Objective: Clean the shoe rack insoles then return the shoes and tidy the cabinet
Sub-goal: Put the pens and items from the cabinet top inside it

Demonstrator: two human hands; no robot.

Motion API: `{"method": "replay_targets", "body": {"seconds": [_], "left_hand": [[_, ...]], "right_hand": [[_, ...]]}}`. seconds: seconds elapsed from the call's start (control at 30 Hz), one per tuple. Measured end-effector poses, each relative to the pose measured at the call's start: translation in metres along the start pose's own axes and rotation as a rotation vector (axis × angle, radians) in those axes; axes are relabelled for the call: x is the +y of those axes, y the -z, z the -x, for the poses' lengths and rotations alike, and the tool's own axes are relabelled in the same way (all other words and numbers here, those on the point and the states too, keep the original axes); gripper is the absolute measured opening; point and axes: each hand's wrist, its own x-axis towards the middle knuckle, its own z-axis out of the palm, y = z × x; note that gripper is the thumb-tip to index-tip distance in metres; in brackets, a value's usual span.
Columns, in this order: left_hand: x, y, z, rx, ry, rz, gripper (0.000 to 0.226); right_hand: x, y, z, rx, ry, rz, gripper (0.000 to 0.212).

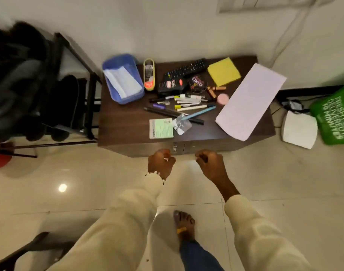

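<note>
A low dark-brown wooden cabinet [124,126] stands against the white wall, its top covered with small items. My left hand [160,162] and my right hand [209,162] are both curled into fists just in front of the cabinet's front edge, on either side of a small metal latch [175,148]. Whether either hand grips a door edge is not visible. Black shoes [67,98] sit on a black metal rack [91,106] to the left of the cabinet.
On the cabinet top lie a blue basket [110,65] with paper, a black remote [186,69], a yellow cloth [224,72], a white sheet [249,100], several pens [188,106] and a green card [161,128]. A green bag [333,114] and a white box [299,130] sit on the floor at right.
</note>
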Motion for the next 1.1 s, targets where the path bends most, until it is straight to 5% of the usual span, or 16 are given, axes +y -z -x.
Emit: {"method": "replay_targets", "body": {"seconds": [0.17, 0.4, 0.57, 0.7, 0.8, 0.9, 1.0, 1.1], "left_hand": [[-0.069, -0.077, -0.076, 0.177, -0.153, 0.084, 0.022], [-0.111, -0.115, -0.107, 0.49, -0.626, 0.242, 0.038], [-0.114, -0.12, -0.099, 0.521, -0.643, 0.382, 0.041], [-0.12, -0.114, -0.085, 0.496, -0.585, 0.412, 0.047], [-0.128, -0.109, -0.072, 0.46, -0.524, 0.393, 0.056], [-0.143, -0.1, -0.051, 0.424, -0.487, 0.356, 0.066], [-0.157, -0.089, -0.034, 0.381, -0.455, 0.311, 0.077], [-0.176, -0.073, -0.018, 0.312, -0.364, 0.336, 0.08]], "right_hand": [[0.084, -0.069, -0.061, 0.129, 0.144, -0.058, 0.011], [0.121, -0.129, -0.107, 0.375, 0.414, -0.087, 0.017], [0.111, -0.137, -0.102, 0.464, 0.596, 0.014, 0.025], [0.095, -0.124, -0.084, 0.7, 0.802, 0.082, 0.022], [0.089, -0.117, -0.068, 0.758, 0.84, 0.162, 0.041], [0.086, -0.107, -0.049, 0.633, 0.898, 0.277, 0.06], [0.084, -0.097, -0.032, 0.27, 0.872, 0.373, 0.071], [0.08, -0.083, -0.015, -0.161, 0.672, 0.021, 0.085]]}}
